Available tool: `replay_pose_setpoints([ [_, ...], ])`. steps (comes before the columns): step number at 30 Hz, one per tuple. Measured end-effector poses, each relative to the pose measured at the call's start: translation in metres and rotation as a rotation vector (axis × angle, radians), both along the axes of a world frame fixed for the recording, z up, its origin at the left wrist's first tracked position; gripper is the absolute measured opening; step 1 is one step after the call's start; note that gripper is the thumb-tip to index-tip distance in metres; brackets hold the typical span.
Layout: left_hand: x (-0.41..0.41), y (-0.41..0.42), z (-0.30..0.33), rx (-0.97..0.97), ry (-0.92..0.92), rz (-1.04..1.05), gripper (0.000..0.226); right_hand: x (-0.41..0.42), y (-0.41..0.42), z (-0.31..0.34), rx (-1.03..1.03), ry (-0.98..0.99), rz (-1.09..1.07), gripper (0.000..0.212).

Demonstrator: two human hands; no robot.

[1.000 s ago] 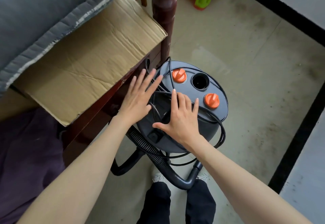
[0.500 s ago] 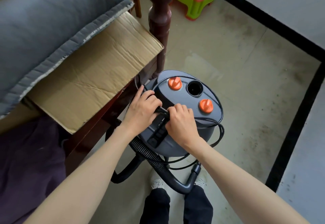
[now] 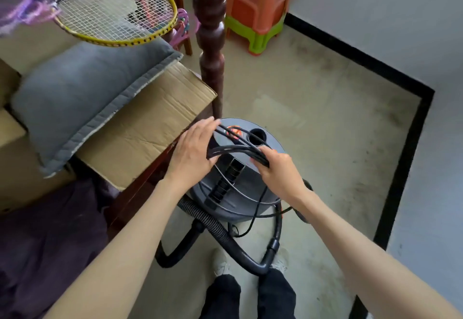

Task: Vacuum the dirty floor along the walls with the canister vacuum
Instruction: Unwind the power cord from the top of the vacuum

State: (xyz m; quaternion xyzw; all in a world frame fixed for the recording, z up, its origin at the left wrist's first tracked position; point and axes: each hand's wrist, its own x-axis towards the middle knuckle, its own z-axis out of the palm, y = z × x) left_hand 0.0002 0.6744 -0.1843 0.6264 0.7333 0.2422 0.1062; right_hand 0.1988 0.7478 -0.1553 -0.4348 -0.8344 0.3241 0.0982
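Note:
A dark grey canister vacuum (image 3: 240,193) stands on the floor right before my feet, with an orange knob and a round hole on its lid. A bundle of black power cord (image 3: 235,149) is lifted just above the lid. My left hand (image 3: 194,154) grips the bundle's left end, and my right hand (image 3: 276,170) is closed around its right end. More loops of cord hang down the canister's side. The black ribbed hose (image 3: 213,226) curls on the floor in front of the canister.
A dark wooden bedpost (image 3: 210,43) rises just behind the vacuum; cardboard (image 3: 140,130), a grey cushion (image 3: 82,98) and a badminton racket (image 3: 115,12) lie on the bed at left. Stacked orange and green stools (image 3: 255,12) stand by the far wall. Stained floor (image 3: 325,130) ends at a black skirting (image 3: 400,168).
Both hands went from resting flat on the lid to gripping the cord, then lifted the bundle off the canister. My view tilted up, showing the racket.

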Motion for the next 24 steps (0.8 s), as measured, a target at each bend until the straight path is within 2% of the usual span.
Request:
replay_pose_setpoints([
  [3,0.006,-0.023,0.003,-0.186,-0.128,0.115,0.087,0.023,0.004,0.012,-0.146,0.084,-0.198,0.012],
  [5,0.015,-0.041,-0.006,-0.346,-0.190,0.135,0.081,0.039,0.002,0.018,-0.157,0.119,-0.270,0.009],
  [8,0.035,-0.053,-0.025,-0.567,-0.210,0.038,0.067,0.055,-0.005,0.020,-0.167,0.113,-0.338,0.027],
  [10,0.044,-0.045,-0.033,-0.652,-0.179,-0.055,0.078,0.062,-0.007,0.018,-0.169,0.107,-0.367,0.036],
  [13,0.044,-0.025,-0.047,-0.713,0.009,-0.152,0.087,0.070,-0.008,0.015,-0.157,0.106,-0.376,0.039],
  [15,0.038,-0.016,-0.061,-0.755,0.117,-0.149,0.081,0.073,-0.009,0.014,-0.154,0.100,-0.379,0.040],
  [19,0.028,-0.015,-0.072,-0.751,0.291,-0.117,0.028,0.078,-0.009,0.011,-0.170,0.086,-0.412,0.039],
  [21,0.023,-0.023,-0.070,-0.705,0.318,-0.163,0.020,0.078,-0.009,0.010,-0.187,0.076,-0.404,0.038],
  [23,0.015,-0.033,-0.075,-0.654,0.261,-0.195,0.028,0.077,-0.010,0.011,-0.201,0.072,-0.397,0.038],
  [24,0.013,-0.038,-0.076,-0.646,0.176,-0.137,0.037,0.077,-0.011,0.011,-0.206,0.074,-0.399,0.039],
])
